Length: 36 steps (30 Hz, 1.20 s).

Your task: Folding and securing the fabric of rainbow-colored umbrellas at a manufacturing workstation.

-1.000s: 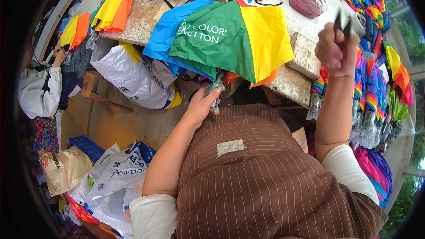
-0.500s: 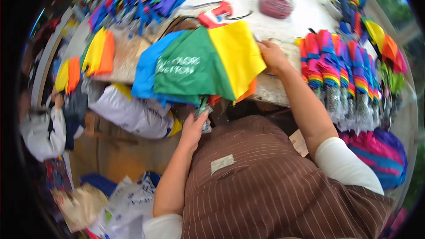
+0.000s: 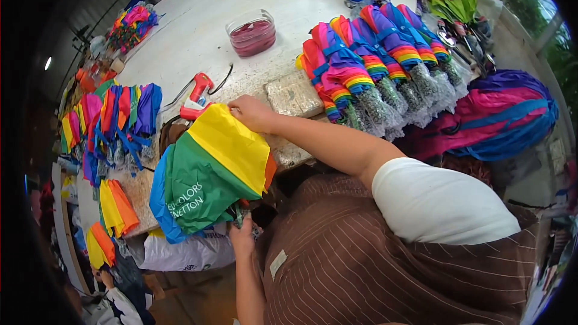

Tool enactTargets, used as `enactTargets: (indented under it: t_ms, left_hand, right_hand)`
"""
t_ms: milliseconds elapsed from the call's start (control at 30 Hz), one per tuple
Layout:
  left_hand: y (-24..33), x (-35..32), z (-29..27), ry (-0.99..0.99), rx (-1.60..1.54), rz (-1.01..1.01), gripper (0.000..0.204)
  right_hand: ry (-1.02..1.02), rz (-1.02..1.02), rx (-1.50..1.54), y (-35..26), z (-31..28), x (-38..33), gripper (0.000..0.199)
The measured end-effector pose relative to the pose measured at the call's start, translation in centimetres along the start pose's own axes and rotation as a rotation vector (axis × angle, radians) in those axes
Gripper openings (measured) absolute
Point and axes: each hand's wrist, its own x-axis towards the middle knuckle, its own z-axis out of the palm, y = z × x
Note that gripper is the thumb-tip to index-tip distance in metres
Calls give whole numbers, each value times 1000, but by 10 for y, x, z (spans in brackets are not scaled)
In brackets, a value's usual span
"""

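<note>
A half-folded umbrella (image 3: 208, 171) with loose green, yellow, blue and orange panels hangs before me at the table's near edge. Below the cloth, my left hand (image 3: 242, 239) is closed round its handle, which is partly hidden by the fingers. At the upper end, my right hand (image 3: 251, 113) is closed at the edge of the yellow panel, gripping the umbrella's top; its fingertips are partly hidden. Just beyond lies a red and white glue gun (image 3: 197, 96) with a dark cord.
Rolled rainbow umbrellas (image 3: 373, 54) with plastic-wrapped handles lie at the right. More folded umbrellas (image 3: 120, 108) line the left edge. A clear tub (image 3: 251, 36) with pinkish contents stands on the white table (image 3: 186, 18). A co-worker's sleeve (image 3: 123, 307) shows lower left.
My view has swung to the right, so the table and its umbrellas sit further left in the picture. Both hands keep hold of the umbrella, which now looks more tilted.
</note>
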Motion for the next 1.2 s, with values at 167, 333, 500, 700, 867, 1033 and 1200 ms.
enactTargets:
  t_ms: [167, 333, 500, 700, 867, 1033, 1200]
  left_hand:
    - [-9, -25, -25, -58, 329, 113, 20]
    - [-38, -29, -84, -146, 705, 411, 36]
    - [0, -55, -58, -145, 350, 205, 36]
    - [-14, -59, -78, -179, 388, 205, 34]
    - [-7, -70, -78, -155, 402, 208, 32]
    - [0, -77, -75, -134, 417, 209, 31]
    - [7, -82, -71, -113, 432, 209, 29]
  right_hand:
    - [-295, -225, 403, -75, -42, -6, 32]
    - [-480, -448, 550, -147, -94, -40, 24]
    - [-364, -579, 506, -176, -92, -45, 16]
    - [-459, -637, 685, -187, -118, -62, 19]
    - [-651, -662, 699, -191, -128, -70, 23]
    - [-644, -682, 713, -187, -135, -76, 23]
    - [-556, -857, 713, -186, -136, -79, 22]
